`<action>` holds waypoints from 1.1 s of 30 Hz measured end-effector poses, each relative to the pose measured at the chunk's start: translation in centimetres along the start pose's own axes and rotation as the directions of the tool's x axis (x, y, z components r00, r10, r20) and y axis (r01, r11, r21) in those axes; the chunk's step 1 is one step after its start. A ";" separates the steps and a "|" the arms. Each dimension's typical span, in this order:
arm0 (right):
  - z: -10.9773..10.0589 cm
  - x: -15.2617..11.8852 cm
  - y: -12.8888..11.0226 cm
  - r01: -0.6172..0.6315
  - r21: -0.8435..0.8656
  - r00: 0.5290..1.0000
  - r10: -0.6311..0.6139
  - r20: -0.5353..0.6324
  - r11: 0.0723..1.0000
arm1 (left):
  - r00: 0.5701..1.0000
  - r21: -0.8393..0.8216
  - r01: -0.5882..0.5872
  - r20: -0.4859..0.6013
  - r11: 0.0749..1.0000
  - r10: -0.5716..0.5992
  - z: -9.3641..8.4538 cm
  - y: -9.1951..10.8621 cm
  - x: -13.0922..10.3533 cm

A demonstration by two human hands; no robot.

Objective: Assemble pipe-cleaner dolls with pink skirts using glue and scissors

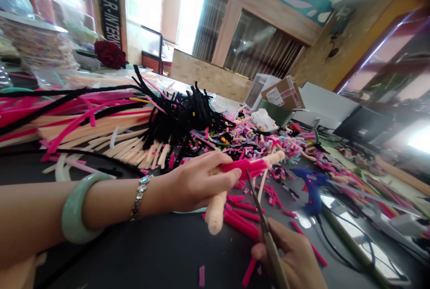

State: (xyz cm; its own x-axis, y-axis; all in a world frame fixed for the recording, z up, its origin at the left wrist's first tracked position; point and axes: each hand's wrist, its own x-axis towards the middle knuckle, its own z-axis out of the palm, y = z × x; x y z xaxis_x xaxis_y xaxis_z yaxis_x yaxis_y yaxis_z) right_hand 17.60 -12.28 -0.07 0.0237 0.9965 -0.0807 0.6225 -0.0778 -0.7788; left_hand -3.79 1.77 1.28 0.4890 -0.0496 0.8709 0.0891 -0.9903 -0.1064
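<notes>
My left hand (201, 177), with a jade-green bangle and a silver bracelet at the wrist, pinches a fuzzy piece made of pink and beige pipe cleaners (258, 167). Its thick beige end (215, 217) sticks out below the fingers, and another beige end points up to the right. My right hand (290, 253) is closed around long pointed metal tweezers (268, 235). Their tip lies at the pink part of the piece; whether it touches is unclear. Cut pink pipe-cleaner lengths (240, 222) lie on the dark tabletop (151, 253) beneath both hands.
Bundles of beige, pink and black pipe cleaners (188, 114) fill the left and back. A blue glue gun (312, 188) with a cable stands at right, beside a phone-like slab (366, 244). Farther back are a heap of small colourful pieces (248, 132) and a cardboard box (285, 94).
</notes>
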 end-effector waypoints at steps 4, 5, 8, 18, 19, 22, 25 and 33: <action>0.1 0.0 -0.1 0.007 -0.057 0.998 -0.011 -0.067 0.998 | 0.983 -0.111 0.151 -0.090 0.982 -0.161 0.1 0.9 0.7; 0.1 0.1 -0.2 0.005 -0.072 0.996 -0.011 -0.087 0.997 | 0.962 -0.116 0.243 -0.098 0.963 -0.255 0.1 1.1 0.9; 0.2 0.2 -0.5 0.001 -0.122 0.990 -0.018 -0.139 0.992 | 0.899 -0.100 0.428 -0.061 0.898 -0.435 0.2 1.6 1.3; 0.4 0.3 -1.2 0.009 -0.213 0.986 -0.045 -0.163 0.977 | 0.885 -0.385 0.376 -0.118 0.843 -0.450 0.2 2.0 1.8; 0.4 0.3 -1.1 0.016 -0.224 0.987 -0.052 -0.154 0.974 | 0.891 -0.388 0.351 -0.141 0.852 -0.431 0.2 2.0 1.8; 0.3 0.3 -0.5 0.043 -0.270 0.987 -0.083 -0.136 0.962 | 0.903 -0.398 0.303 -0.172 0.866 -0.395 0.3 2.0 1.7; 0.1 0.4 0.1 0.080 -0.305 0.985 -0.122 -0.122 0.949 | 0.907 -0.413 0.296 -0.162 0.861 -0.389 0.3 2.1 1.7; 0.3 0.4 -0.7 0.144 -0.270 0.974 -0.184 -0.129 0.952 | 0.925 -0.323 0.270 -0.174 0.907 -0.337 0.4 1.8 1.6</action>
State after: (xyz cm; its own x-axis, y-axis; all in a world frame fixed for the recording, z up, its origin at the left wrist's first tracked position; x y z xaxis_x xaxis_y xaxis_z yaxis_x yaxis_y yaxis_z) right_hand 16.96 -11.83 0.28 0.0095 0.9894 0.1449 0.8073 0.0779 -0.5849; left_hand -2.51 -0.02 2.24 0.2715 0.2658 0.9250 -0.0678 -0.9534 0.2939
